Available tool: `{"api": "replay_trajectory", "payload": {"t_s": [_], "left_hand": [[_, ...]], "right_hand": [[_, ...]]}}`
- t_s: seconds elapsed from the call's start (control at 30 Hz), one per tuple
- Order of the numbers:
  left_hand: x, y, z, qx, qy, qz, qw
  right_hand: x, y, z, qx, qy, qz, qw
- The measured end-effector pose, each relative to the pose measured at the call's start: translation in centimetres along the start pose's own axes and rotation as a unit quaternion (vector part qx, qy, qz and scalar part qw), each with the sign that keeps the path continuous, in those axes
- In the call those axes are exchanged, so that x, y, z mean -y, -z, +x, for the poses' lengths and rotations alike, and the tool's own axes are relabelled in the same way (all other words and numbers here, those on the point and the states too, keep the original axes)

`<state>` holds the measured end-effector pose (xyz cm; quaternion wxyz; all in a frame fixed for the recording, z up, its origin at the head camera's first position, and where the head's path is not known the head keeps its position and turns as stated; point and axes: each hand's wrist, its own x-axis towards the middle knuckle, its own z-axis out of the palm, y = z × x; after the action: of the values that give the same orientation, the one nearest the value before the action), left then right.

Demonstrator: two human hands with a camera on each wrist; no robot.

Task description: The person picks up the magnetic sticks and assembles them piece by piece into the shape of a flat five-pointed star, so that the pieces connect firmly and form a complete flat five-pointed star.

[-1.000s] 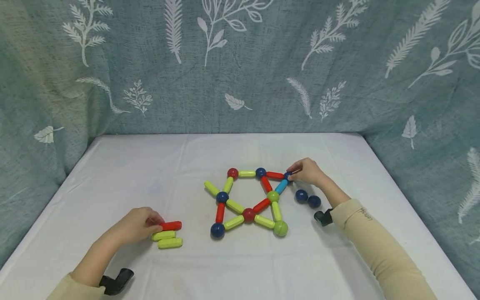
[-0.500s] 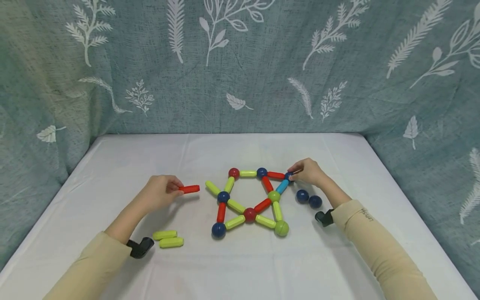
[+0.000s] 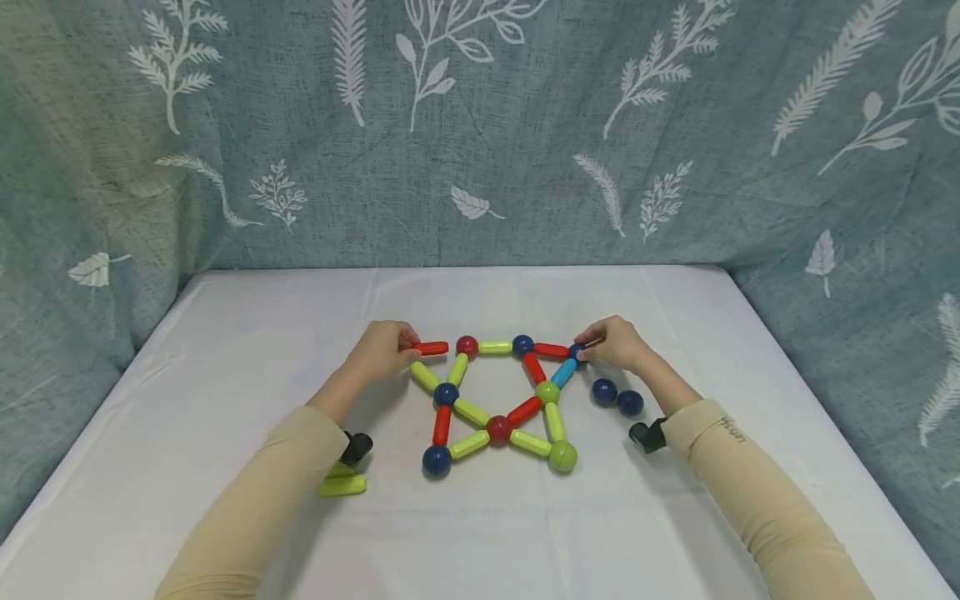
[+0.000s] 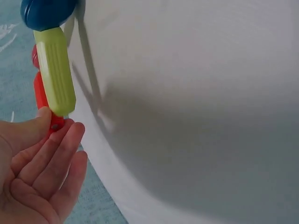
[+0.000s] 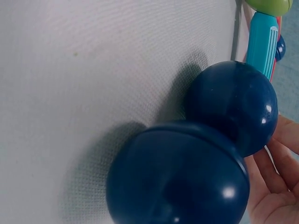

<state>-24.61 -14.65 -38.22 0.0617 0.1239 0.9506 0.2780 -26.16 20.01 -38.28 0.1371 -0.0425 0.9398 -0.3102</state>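
On the white table lies a flat frame of coloured rods joined by balls. My left hand pinches a red rod by its left end, its other end close to the red ball at the frame's upper left corner. In the left wrist view that red rod shows partly behind a lime rod. At the upper right corner my right hand holds a dark blue ball, where a red rod and a light blue rod meet. My right fingers partly cover that ball.
Two loose dark blue balls lie beside the right wrist, and they loom large in the right wrist view. Lime rods lie near the left wrist camera, partly covered by it. A patterned green curtain hangs behind the table.
My left hand has picked up the red rod from beside the lime rods and carried it up and right to the red ball. My right hand has stayed on the blue ball.
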Motion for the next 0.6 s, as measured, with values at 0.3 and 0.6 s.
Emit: {"api": "replay_trajectory", "payload": {"t_s": [0.3, 0.6], "left_hand": [[-0.82, -1.07, 0.92, -0.007, 0.013, 0.011, 0.9998], [-0.85, -1.17, 1.06, -0.002, 0.023, 0.028, 0.9993]], "right_hand": [[0.06, -0.01, -0.12, -0.004, 0.003, -0.001, 1.0000], [-0.10, -0.04, 0.12, -0.006, 0.000, 0.001, 1.0000]]}}
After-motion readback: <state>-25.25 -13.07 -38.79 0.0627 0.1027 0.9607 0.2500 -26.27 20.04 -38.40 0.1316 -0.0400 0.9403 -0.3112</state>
